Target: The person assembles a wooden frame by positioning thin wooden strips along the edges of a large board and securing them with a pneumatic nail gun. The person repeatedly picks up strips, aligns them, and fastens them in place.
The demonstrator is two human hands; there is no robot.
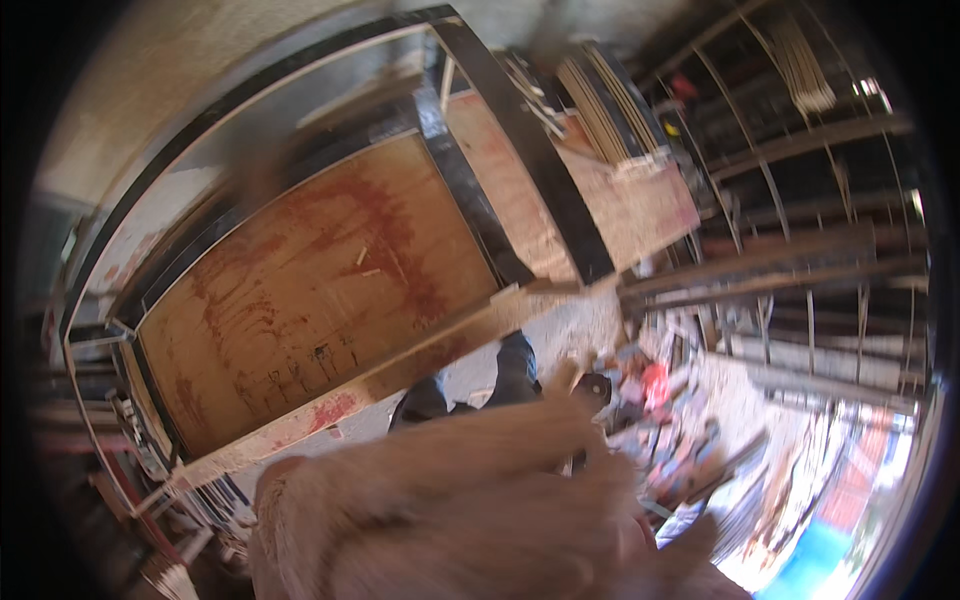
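Cluttered workshop floor lies below us, a plywood panel (310, 290) in its dark frame ahead, while our blurred hand (470, 510) looms close, its fingers' grip unreadable.

The whole view is smeared by motion blur, and no edge is crisp. Daylight comes from the lower right, where the ground washes out to a white glare, while the left side and the fisheye rim fall into black. The large reddish-brown plywood panel in a black metal frame (310, 290) is evenly lit but soft. Straight bars of the dark metal rack (800, 200) bow toward the rim. A pale blurred hand (470, 510) close to the lens is badly out of focus.
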